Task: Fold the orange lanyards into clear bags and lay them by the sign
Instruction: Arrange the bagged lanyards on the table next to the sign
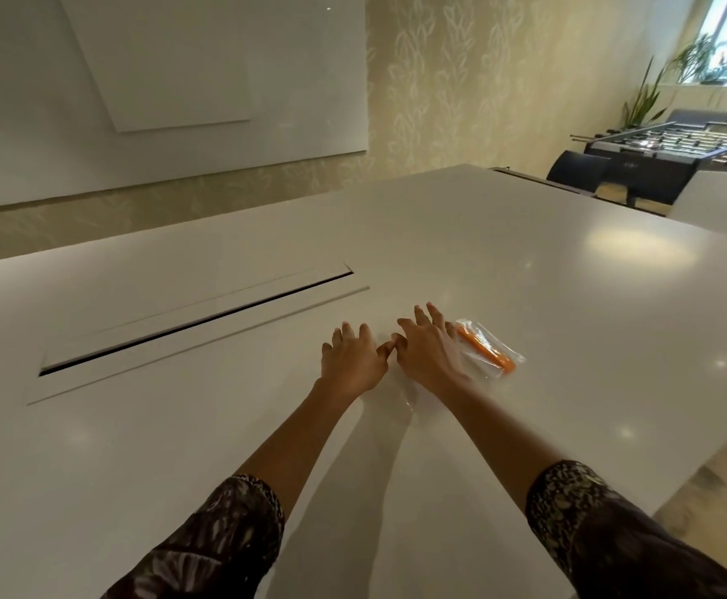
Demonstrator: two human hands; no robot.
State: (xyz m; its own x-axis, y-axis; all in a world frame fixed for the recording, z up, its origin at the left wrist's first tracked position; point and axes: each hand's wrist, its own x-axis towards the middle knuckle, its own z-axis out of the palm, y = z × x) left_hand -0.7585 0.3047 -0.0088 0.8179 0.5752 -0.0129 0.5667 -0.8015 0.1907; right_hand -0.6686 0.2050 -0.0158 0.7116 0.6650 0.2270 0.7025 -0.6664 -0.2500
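My left hand [353, 361] and my right hand [428, 352] both lie palm down on the glossy white table [526, 274], fingers spread and fairly straight, thumbs meeting between them; neither grips anything. The right one presses on the near part of the thin, crinkled clear plastic bag [489, 365], whose far end sticks out just beyond my fingers. Inside that end sits the folded bright orange fabric lanyard [485, 350], a short flat bundle lying along the bag. Whether my left hand touches the plastic I cannot tell, as the film hardly shows against the white top.

I judge the packet to be very light and limp: the film will slide easily on this smooth surface and will sag if I lift it by one corner, letting the bundle shift or unfold. The strap itself looks soft and springy, not fragile. The safest hold, I think, is a pinch across the middle of the bundle, thumb under and fingers over, so plastic and strap are clamped together. I see no sign from here, only a long dark slot [197, 322] set into the tabletop to my left
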